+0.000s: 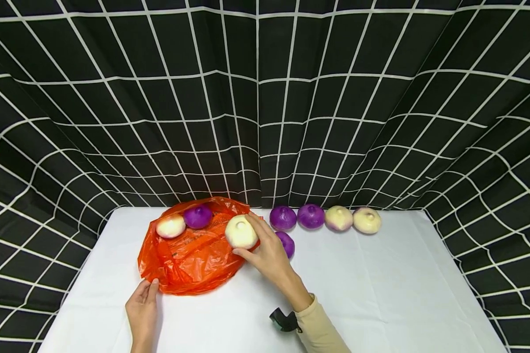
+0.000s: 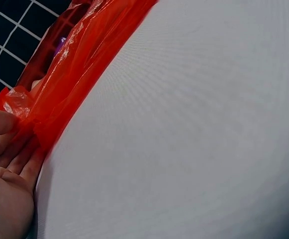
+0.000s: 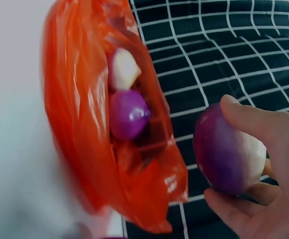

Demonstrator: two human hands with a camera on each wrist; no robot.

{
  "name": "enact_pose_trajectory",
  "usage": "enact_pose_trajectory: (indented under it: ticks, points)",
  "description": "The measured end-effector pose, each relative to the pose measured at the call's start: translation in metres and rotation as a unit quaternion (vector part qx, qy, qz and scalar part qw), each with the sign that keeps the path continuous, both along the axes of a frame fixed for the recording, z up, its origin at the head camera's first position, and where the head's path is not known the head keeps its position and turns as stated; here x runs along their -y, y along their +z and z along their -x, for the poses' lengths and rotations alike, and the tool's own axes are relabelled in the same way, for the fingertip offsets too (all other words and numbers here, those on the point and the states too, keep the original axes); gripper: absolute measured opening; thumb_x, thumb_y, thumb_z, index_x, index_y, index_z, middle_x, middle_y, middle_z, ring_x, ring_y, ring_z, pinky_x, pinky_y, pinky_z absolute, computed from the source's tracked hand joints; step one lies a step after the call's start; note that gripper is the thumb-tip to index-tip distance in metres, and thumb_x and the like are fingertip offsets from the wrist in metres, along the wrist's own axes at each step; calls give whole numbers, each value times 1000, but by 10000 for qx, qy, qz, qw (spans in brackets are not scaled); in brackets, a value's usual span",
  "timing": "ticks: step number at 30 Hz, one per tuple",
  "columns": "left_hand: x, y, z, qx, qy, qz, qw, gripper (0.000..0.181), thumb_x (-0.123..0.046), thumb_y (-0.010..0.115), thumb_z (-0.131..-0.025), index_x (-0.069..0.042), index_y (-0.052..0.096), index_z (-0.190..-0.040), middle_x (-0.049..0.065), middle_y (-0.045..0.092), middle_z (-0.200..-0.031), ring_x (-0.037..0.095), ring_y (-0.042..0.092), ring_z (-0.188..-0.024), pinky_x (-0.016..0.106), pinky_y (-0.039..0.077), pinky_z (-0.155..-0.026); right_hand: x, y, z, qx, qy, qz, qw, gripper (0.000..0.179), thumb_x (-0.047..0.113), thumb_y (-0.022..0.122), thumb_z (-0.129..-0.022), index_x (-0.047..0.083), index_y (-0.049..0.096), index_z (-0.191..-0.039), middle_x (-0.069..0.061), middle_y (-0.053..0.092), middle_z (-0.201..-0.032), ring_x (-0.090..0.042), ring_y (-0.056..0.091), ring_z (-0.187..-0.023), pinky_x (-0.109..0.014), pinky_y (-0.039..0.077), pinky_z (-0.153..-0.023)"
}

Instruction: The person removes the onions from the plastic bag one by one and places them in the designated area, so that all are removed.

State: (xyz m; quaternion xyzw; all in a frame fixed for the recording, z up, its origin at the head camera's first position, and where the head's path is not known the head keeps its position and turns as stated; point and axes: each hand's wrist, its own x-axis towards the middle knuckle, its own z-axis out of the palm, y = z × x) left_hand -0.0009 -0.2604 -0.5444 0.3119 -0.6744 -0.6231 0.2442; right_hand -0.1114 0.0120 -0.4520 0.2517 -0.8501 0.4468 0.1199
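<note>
Pale-and-purple turnip — at right side of red bag, toward table's far-left corner | right hand grasps it, fingers spread around | left hand pinches bag's near edge | probably firm, slippery — hold at widest part; weight unclear from here

My left hand pinches the red bag's rim, while my right hand holds a pale onion over the bag. A purple onion and a whitish onion lie inside.
</note>
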Motion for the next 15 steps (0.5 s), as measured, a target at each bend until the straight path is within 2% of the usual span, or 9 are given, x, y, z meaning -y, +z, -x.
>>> enact_pose_trajectory:
  ticks: [6,15]
  points:
    - [0,0,-1,71,17,28,10000,12,-5,63,-94,6,65,-96,-21,64,-81,-12,58,-80,5,44,-69,-21,-1,0,-57,-165,-15,9998,78,22,90,-71,4,52,-137,-12,52,-141,-29,51,-128,-45,41,-106]
    - [0,1,0,283,-73,287,9992,25,-9,61,-96,14,61,-106,-26,61,-80,-13,56,-79,5,43,-67,-59,-8,-2,222,-355,52,9991,78,24,89,-72,5,52,-138,-14,51,-141,-30,48,-131,-46,37,-109]
